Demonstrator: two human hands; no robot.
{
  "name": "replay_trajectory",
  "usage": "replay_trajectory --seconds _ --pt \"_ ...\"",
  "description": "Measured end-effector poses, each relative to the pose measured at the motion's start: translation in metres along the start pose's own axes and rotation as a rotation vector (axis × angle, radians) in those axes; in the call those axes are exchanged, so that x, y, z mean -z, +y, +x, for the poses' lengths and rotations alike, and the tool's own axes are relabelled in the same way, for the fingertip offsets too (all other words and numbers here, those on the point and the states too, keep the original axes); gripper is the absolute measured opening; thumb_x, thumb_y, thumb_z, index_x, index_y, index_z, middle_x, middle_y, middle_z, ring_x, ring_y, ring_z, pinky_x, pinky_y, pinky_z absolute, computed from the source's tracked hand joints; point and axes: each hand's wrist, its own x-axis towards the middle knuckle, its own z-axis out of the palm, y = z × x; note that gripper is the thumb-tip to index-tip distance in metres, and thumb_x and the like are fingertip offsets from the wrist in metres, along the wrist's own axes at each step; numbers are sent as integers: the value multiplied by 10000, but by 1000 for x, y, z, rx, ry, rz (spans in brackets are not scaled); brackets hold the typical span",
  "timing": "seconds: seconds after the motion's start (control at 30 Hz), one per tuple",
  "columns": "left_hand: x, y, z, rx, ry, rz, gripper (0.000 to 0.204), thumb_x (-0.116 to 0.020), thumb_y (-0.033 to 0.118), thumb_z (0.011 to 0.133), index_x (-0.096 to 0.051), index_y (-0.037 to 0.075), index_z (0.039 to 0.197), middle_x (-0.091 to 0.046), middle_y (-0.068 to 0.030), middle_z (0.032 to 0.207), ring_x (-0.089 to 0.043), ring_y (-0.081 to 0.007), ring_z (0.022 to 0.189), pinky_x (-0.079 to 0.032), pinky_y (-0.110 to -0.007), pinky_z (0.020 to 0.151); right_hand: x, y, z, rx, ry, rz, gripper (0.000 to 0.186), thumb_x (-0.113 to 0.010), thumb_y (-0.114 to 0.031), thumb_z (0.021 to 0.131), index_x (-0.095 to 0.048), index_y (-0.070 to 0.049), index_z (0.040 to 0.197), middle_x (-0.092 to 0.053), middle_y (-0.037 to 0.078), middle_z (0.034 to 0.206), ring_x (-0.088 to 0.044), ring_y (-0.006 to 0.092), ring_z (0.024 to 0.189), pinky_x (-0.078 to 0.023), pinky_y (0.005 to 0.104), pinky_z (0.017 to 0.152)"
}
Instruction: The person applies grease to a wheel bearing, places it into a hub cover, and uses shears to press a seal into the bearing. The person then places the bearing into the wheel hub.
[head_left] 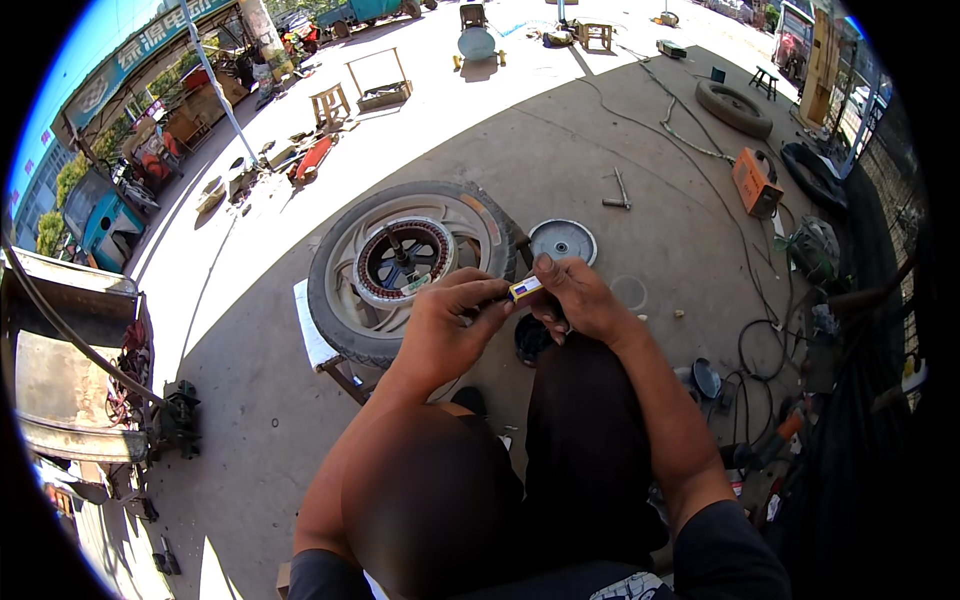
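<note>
A small white, blue and yellow box [525, 288] is held between my two hands above my knees. My left hand [450, 318] pinches its left end with thumb and fingertips. The fingers of my right hand [585, 298] close round the other end, thumb on top, hiding part of it. Just beyond my left hand lies a spoked wheel with a black tyre [338, 322], and in its hub sits a motor stator ring with copper windings [372, 285]. A round metal cover [563, 241] rests on the ground past my right hand.
The wheel lies on a low stand [315, 335]. A dark bowl [530, 345] is below my hands. A hammer [622, 190] lies ahead. Right of it are an orange machine [756, 183], a loose tyre [735, 108] and cables [755, 370]. A metal cart [70, 385] stands left.
</note>
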Motion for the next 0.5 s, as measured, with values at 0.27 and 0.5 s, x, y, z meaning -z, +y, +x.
replay_trajectory --seconds 0.27,0.5 --pt "-5 3 5 -116 41 134 176 -698 -13 788 -714 -53 958 -700 -123 852 -698 -200 729 -539 -295 671 -5 -6 1 -38 121 7 715 -433 -615 994 -598 11 692 -504 40 529 -504 106 413 -446 264 377" --pt "-8 4 6 -112 72 146 178 -711 -4 773 -720 -42 947 -699 -113 840 -687 -172 699 -536 -283 638 -8 -9 0 -45 184 19 734 -456 -631 978 -610 24 684 -505 46 510 -511 119 408 -443 273 375"
